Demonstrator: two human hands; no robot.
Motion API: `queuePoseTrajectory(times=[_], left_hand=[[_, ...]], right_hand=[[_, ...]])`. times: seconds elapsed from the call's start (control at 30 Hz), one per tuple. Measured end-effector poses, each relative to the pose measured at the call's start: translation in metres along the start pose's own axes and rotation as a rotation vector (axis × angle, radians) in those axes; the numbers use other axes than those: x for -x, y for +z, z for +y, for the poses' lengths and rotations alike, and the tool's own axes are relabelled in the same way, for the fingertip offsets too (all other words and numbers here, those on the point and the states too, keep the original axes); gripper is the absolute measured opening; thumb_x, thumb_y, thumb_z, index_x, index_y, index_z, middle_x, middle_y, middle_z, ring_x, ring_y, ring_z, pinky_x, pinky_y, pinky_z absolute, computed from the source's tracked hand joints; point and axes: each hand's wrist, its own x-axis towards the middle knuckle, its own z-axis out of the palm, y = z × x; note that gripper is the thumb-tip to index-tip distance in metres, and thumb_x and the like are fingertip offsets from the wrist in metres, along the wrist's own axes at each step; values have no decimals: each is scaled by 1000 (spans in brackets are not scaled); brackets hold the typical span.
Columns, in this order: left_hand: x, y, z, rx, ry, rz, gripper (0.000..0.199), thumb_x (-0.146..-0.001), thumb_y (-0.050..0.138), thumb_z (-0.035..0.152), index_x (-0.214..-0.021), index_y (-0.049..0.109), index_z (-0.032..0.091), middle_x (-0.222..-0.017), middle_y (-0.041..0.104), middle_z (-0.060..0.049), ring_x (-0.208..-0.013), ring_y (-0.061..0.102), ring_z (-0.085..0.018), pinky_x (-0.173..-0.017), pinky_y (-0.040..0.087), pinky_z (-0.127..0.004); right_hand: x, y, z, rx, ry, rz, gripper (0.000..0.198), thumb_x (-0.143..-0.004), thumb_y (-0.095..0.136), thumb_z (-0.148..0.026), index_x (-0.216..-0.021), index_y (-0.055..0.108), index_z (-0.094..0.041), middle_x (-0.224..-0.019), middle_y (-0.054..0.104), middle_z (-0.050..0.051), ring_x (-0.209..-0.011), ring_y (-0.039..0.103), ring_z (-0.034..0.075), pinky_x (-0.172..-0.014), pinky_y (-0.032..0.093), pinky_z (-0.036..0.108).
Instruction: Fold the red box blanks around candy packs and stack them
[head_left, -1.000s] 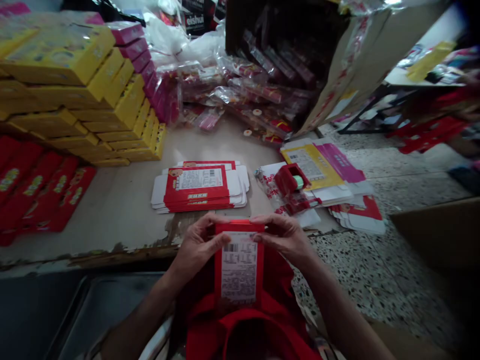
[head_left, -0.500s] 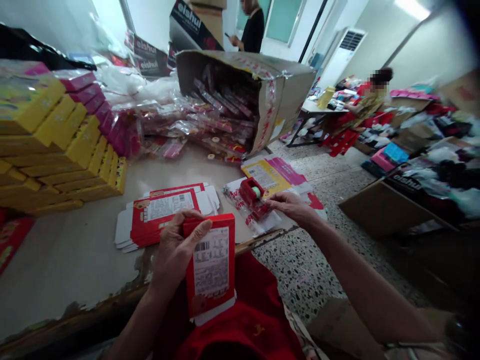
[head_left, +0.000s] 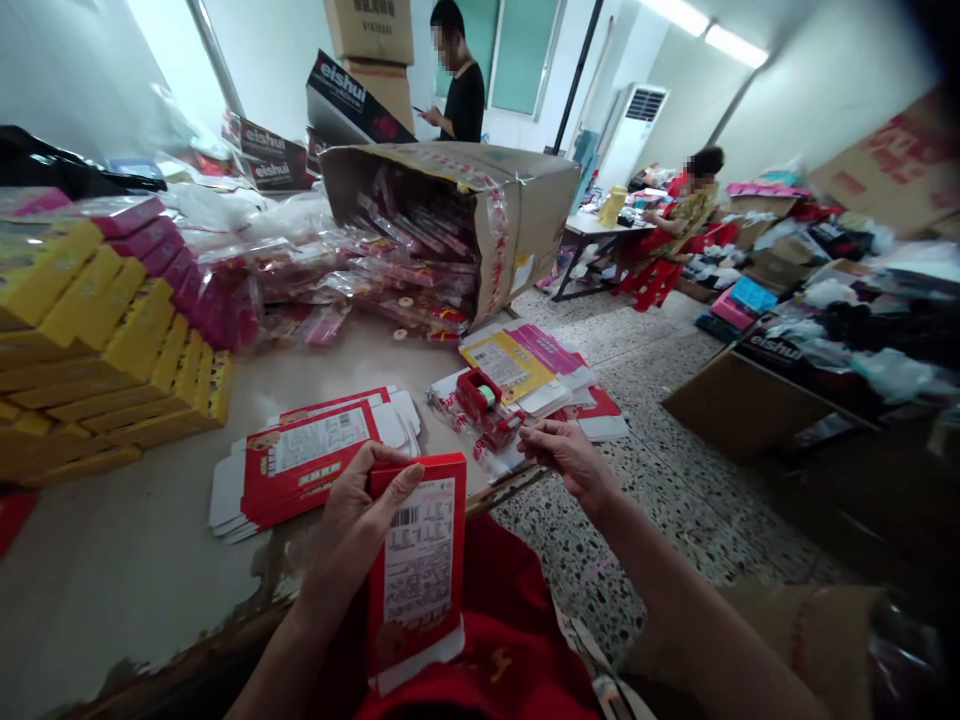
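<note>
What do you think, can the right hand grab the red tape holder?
Probably yes: the right hand is right beside the red tape holder, and nothing seems to stand between them.

On the surface (head_left: 135, 530), a stack of flattened cartons (head_left: 315, 460) lies left of a tape dispenser (head_left: 477, 395); more flattened cartons (head_left: 551, 370) lie behind and to its right. Piled boxes (head_left: 112, 345) stand at far left. Behind the stack, packets (head_left: 367, 265) lie in and beside a large box (head_left: 536, 210).
</note>
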Motion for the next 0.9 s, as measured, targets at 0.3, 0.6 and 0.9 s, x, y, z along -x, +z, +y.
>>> queuePoseTrajectory(times=[0.3,0.6,0.9], left_hand=[[-28,34,-31,2,-71,-196,42,-83,74,58,-93,58,20,-67,65,3,-53,59,-14,-49,44,-21],[-39,55,-40,-35,11,-245,58,-90,53,75,-89,66,18,-60,53,3,-51,44,-12,-46,32,-23],[-39,50,-47,96,97,-383,56,-70,85,62,-94,65,15,-78,65,1,-60,53,-9,-57,40,-21]], right_hand=[[-15,-7,36,-57,-43,97,58,-54,92,-58,-88,65,-19,-63,66,-1,-58,58,16,-59,42,29],[29,4,-22,181,-368,-633,44,-96,59,-28,-138,45,-26,-80,60,-5,-68,53,15,-67,46,29],[15,38,-52,743,-611,-832,29,-97,54,-18,-125,51,-24,-81,65,-2,-74,50,17,-80,43,33]])
